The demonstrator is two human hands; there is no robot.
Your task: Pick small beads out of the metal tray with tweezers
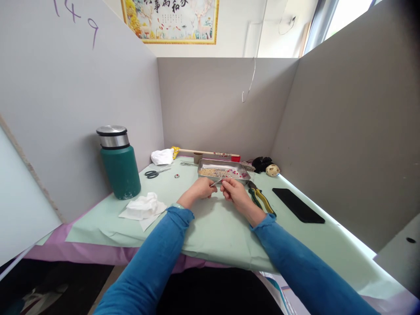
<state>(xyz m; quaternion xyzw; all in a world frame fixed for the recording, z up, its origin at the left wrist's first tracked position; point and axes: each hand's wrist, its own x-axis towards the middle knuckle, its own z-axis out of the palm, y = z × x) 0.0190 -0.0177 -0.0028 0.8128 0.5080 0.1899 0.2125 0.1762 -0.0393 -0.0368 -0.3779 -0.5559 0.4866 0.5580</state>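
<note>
Left hand (202,188) is being used, fingers closed, to grip a slim metallic tool (215,183) by the near rim of the metal tray (226,164), its tip being pointed toward the pinched right hand (235,191), whose contents cannot be told, the beads (212,173) presumably being placed close for easy reach.

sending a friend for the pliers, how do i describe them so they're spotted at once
On the pale green table cover, find the person's right hand. Just to its right, between it and the flat black slab, lie the pliers. Their yellow and dark green handles set them apart from the all-black slab.
</note>
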